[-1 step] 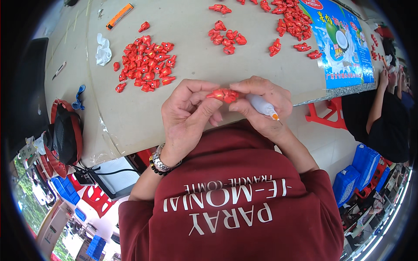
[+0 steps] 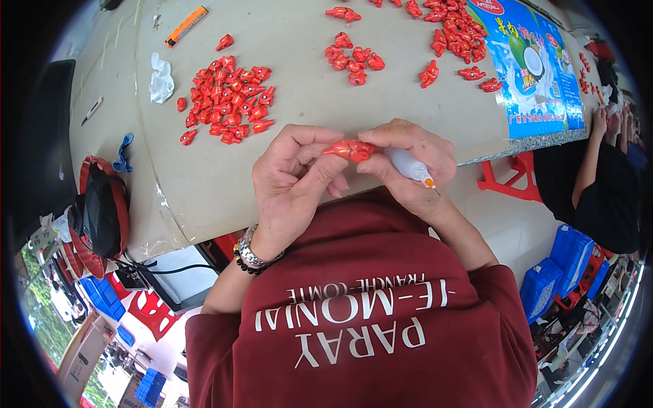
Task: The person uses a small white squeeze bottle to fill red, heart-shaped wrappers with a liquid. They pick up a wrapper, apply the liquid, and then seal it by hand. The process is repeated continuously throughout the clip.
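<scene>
Near the table edge, in front of my chest, a small glossy red plastic piece (image 2: 349,149) with a pointed end is held between both hands. My left hand (image 2: 294,177) pinches its left end between thumb and fingers. The thumb and forefinger of my right hand (image 2: 410,160) close on its right end. That same right hand keeps a white squeeze bottle (image 2: 408,165) in its palm, the orange needle tip pointing down and right, away from the piece. Beyond my left hand lies a heap of similar red pieces (image 2: 228,98), some with small dark-and-white spots.
Farther off are a small red cluster (image 2: 354,58) and a bigger heap (image 2: 459,34). A blue printed sheet (image 2: 534,75) covers the table's right part. An orange box (image 2: 186,26), crumpled tissue (image 2: 161,78) and black bag (image 2: 103,214) lie left. Another person (image 2: 592,183) sits at right.
</scene>
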